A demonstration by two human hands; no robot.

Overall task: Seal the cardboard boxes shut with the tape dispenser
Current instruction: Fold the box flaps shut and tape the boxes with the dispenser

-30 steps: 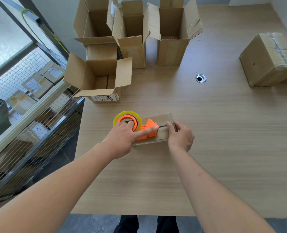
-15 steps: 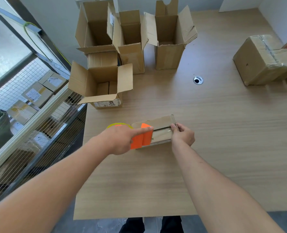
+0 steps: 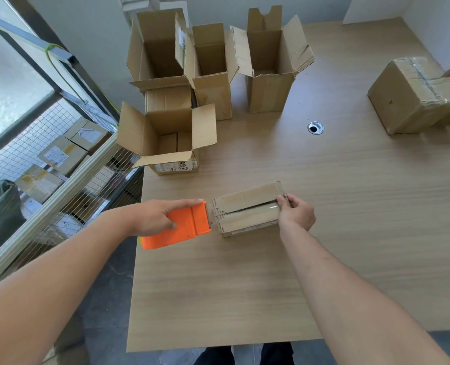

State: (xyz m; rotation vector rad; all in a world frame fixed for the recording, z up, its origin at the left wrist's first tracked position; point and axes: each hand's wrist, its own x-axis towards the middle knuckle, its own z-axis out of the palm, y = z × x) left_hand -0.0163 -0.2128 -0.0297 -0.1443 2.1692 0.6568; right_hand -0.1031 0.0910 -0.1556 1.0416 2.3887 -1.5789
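- One small flat cardboard box (image 3: 247,210) is seen lying near the middle of the wooden tabletop (image 3: 350,233), its flaps closed and clear tape laid along the seam.
- The orange tape dispenser (image 3: 184,227) is held by the left hand (image 3: 152,217) at the left end of that box, its front edge touching the box's left side; the fingers are wrapped over the top of the dispenser with the index finger stretched along its far edge.
- The right end of the box is gripped by the right hand (image 3: 296,214), whose fingers are curled and pinched on the taped far-right corner.
- Four open boxes (image 3: 210,83) are gathered at the far left of the tabletop, flaps raised; the nearest of them (image 3: 171,138) carries a printed label on its front.
- A taped-up box (image 3: 413,98) is set at the far right, well apart from the hands.
- A round cable hole (image 3: 315,127) is seen in the tabletop between the two groups.
- Labelled parcels (image 3: 60,156) are stacked behind a wire grid at the left.
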